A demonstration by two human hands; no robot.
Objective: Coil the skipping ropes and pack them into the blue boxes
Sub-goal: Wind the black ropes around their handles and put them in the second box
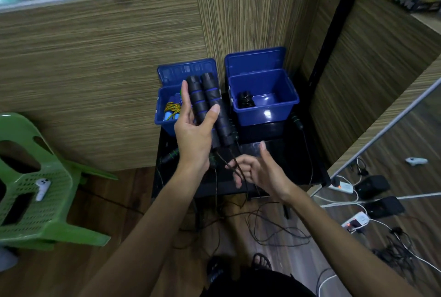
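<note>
Both blue boxes held coiled ropes: left box (167, 117), right box (265, 108). Left hand (193, 134) gripped two black handles (210, 106); right hand's (260, 172) fingers pinched the uncoiled cord (235, 165).

Both blue boxes stand open on the black bench (286, 153), lids leaning back against the wood panel wall (119, 70), so each is reachable from above and the front only. The right box (265, 110) has bare floor beside a black coil (245, 99); the left box (162, 115) is crowded by a yellow-corded rope (172, 108). Loose black cords (274, 227) trail over the bench's front edge, and a green chair (35, 189) stands left.
</note>
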